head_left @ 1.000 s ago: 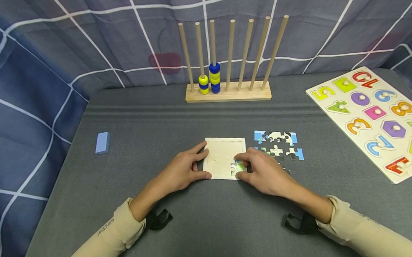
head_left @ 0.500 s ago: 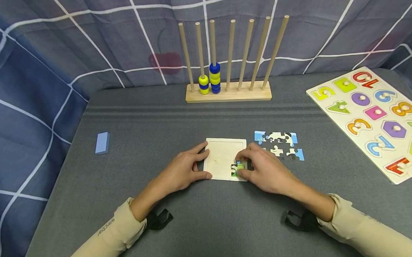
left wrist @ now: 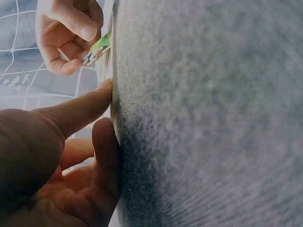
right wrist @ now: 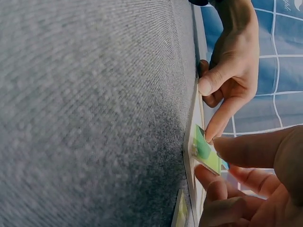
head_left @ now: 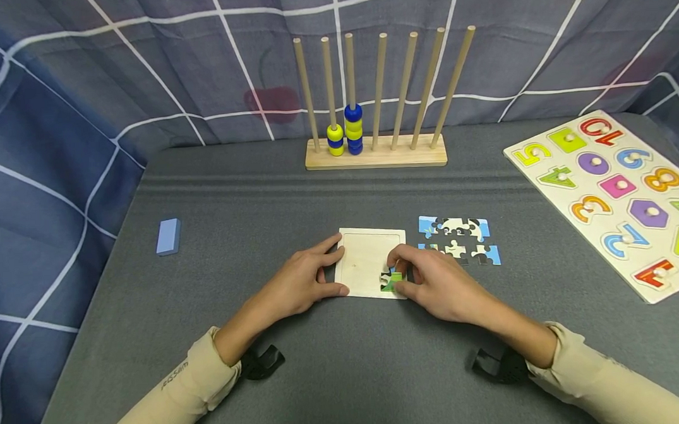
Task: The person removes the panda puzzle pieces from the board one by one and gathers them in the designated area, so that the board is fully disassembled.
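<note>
A square pale wooden puzzle tray lies on the grey table in the head view. My left hand touches its left side, thumb and index finger spread along the edge. Over the tray's lower right corner, my right hand holds a green, black and white jigsaw piece between thumb and fingers. In the left wrist view the jigsaw piece tilts up from the tray. The right wrist view shows the thumb at its green face. Part of the piece is hidden behind the fingers.
Several loose panda jigsaw pieces lie right of the tray, partly covered by the right hand. A number peg board is at the far right, and a wooden bead stand at the back. A blue block sits at left.
The jigsaw piece has changed its tilt, its pale glare giving way to clear green and black. My right hand and the tray have shifted slightly. My left hand stays at the tray's edge.
</note>
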Available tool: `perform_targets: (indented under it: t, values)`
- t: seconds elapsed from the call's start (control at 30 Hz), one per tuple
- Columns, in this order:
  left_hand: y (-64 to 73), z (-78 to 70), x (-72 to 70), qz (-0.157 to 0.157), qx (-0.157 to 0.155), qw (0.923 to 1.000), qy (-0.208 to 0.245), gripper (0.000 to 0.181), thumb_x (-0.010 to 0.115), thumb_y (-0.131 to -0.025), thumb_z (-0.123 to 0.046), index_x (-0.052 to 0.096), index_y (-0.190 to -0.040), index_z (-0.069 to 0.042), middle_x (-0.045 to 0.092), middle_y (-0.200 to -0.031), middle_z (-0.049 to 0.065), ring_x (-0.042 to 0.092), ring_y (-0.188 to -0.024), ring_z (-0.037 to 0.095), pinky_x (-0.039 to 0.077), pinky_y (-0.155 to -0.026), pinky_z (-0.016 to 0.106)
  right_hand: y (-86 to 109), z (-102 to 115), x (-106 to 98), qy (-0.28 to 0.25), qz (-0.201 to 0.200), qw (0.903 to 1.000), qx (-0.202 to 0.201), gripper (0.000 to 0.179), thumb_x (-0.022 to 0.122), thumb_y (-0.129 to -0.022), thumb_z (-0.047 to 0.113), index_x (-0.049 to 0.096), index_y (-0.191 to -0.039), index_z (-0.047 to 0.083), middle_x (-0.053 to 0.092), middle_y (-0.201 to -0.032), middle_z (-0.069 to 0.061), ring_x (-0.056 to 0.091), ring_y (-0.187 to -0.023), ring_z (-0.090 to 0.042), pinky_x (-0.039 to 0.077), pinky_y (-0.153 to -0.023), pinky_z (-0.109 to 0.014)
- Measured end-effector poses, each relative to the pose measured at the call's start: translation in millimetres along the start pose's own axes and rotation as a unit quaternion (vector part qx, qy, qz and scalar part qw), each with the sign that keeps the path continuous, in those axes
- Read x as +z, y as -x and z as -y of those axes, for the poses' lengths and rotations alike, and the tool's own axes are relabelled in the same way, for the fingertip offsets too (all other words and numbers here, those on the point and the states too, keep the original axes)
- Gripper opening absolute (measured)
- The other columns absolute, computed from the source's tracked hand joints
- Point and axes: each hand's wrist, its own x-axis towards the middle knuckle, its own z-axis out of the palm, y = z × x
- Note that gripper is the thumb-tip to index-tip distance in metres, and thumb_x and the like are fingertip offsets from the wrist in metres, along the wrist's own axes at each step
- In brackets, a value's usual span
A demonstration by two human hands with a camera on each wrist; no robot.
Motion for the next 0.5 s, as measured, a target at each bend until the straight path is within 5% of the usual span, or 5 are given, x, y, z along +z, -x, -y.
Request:
perform_targets:
  t: [0.5]
  values:
    - [-0.4, -1.4, -0.1, 0.002, -0.008, 0.9999, -0.008, 0.073, 0.081, -0.083, -0.024, 0.048, -0.143, 0.001, 0.033, -0.156, 0.014, 0.049, -0.058, 0.004, 0.043, -0.057, 0.024, 0.3, -1.7, -0.6, 0.007, -0.009, 0.9996, -0.027, 0.026, 0.069, -0.084, -0.003, 0.065, -0.102, 0.015, 0.059, -0.079, 0.009, 0.049, -0.066, -0.008, 0.042, -0.065, -0.034]
